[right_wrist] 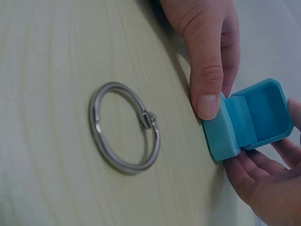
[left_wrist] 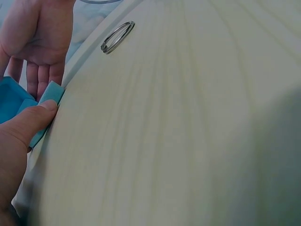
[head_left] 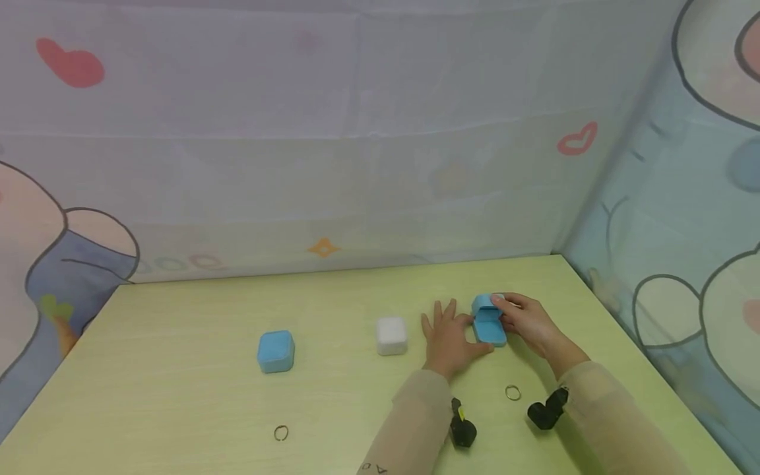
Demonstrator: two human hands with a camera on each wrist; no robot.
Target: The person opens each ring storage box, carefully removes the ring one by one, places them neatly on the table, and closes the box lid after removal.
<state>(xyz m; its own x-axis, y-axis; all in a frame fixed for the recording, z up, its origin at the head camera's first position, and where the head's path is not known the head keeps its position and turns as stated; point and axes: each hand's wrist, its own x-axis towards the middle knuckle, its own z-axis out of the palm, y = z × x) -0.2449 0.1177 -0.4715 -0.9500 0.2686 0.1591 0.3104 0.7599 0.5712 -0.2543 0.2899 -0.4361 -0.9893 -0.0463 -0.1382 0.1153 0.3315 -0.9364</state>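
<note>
A small light-blue ring box point(head_left: 490, 332) stands on the table with its lid raised. My left hand point(head_left: 448, 340) holds the base, its thumb against the front edge and index finger at the left side; the other fingers are spread. With its thumb at the lid's edge and fingers behind, my right hand point(head_left: 530, 324) grips the raised lid. The right wrist view shows the box's blue inside point(right_wrist: 269, 115). Nearer the front lies a silver hinged metal ring point(right_wrist: 123, 127), apart from both hands.
A closed white box point(head_left: 392, 336) stands left of my left hand. Farther left is a closed blue box point(head_left: 276, 351), with another metal ring point(head_left: 281, 433) in front. Behind the table point(head_left: 196, 396) hangs a patterned cloth point(head_left: 249, 165); another covers the right side.
</note>
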